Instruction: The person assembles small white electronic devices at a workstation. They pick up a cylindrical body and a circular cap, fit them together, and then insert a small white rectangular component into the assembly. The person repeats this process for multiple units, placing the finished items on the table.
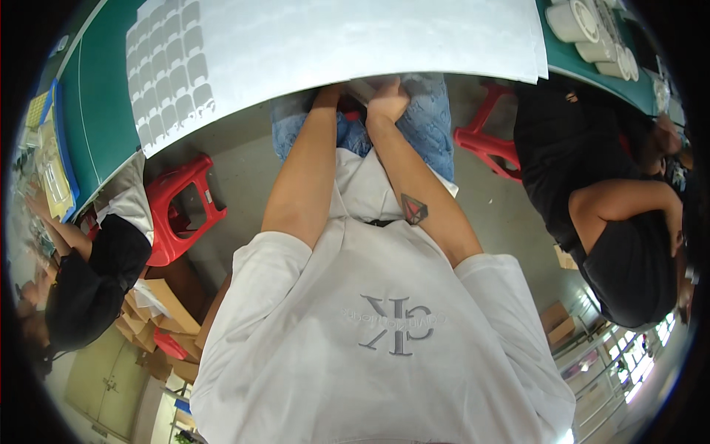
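Observation:
Both hands are low over my lap, at the near edge of the table, where white sheets point(370, 37) overhang. My right hand point(390, 101) is curled closed, its thumb side up. Beside its fingers, between the two hands, shows a pale greyish piece point(362, 90), too hidden to name. Only the wrist and back part of my left hand point(330, 95) appear; its fingers are out of sight beneath the sheet edge. Grey rounded shapes point(177, 70) in rows are on the left part of the sheets. Blue jeans point(429, 126) lie under my forearms.
White round tubs point(573, 22) stand at the right on the green table point(96, 103). Red stools point(181, 211) flank me on both sides. A person in black point(96, 274) works at the left, another point(592, 200) at the right. Cardboard boxes point(174, 303) are behind on the left.

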The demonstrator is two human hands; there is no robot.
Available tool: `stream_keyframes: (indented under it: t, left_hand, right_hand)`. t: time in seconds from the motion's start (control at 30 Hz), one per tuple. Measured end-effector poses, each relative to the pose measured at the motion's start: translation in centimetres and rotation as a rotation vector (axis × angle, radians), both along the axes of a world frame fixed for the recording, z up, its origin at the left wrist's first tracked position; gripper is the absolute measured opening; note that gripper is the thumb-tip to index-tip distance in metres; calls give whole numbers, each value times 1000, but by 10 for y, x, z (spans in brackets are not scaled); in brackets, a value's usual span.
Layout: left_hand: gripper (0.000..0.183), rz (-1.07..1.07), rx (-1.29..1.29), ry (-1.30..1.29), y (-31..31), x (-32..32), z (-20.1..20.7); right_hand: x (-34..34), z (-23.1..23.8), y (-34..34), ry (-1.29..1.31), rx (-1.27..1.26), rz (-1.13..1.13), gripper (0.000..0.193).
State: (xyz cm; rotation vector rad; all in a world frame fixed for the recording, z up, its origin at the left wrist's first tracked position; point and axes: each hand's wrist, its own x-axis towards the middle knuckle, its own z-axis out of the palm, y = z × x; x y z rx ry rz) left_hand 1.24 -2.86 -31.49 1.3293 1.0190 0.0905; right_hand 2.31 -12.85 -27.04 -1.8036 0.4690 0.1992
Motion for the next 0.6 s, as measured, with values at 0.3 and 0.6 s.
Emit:
stream_keyframes:
  t: [0.3,0.6]
  left_hand:
    - [53,30,116,40,-7,-22,-2]
    - [58,-461,52,-203,-65,-96,215]
  right_hand:
    - [17,-2,-18,271,417,100,46]
    - [35,132,-174,713,963,695,40]
